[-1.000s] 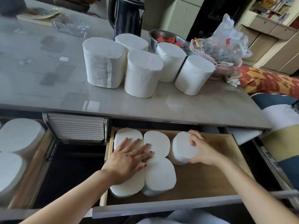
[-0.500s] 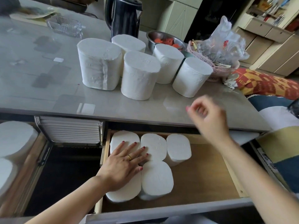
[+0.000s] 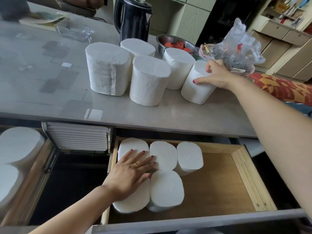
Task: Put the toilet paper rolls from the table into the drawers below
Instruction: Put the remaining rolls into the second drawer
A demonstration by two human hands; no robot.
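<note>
Several white toilet paper rolls stand on the grey table (image 3: 50, 92). My right hand (image 3: 214, 74) grips the rightmost roll (image 3: 195, 90), thumb on its front and fingers over its top. Beside it stand a middle roll (image 3: 148, 80), a large left roll (image 3: 108, 68) and two rolls behind. Below, the open wooden drawer (image 3: 219, 188) holds several upright rolls at its left end, including one at the back right (image 3: 190, 157) and one at the front (image 3: 166, 190). My left hand (image 3: 130, 174) lies flat, fingers spread, on the leftmost rolls in the drawer.
A black kettle (image 3: 133, 17), a steel bowl of red pieces (image 3: 175, 43), a pink basket with a plastic bag (image 3: 236, 51) and a clear glass dish (image 3: 73, 30) stand behind the rolls. A second open drawer at the left (image 3: 30, 183) holds more rolls (image 3: 16, 144).
My right hand let go of the roll it set in the drawer, rose over the table edge and took hold of the rightmost roll on the table. My left hand stayed on the drawer rolls.
</note>
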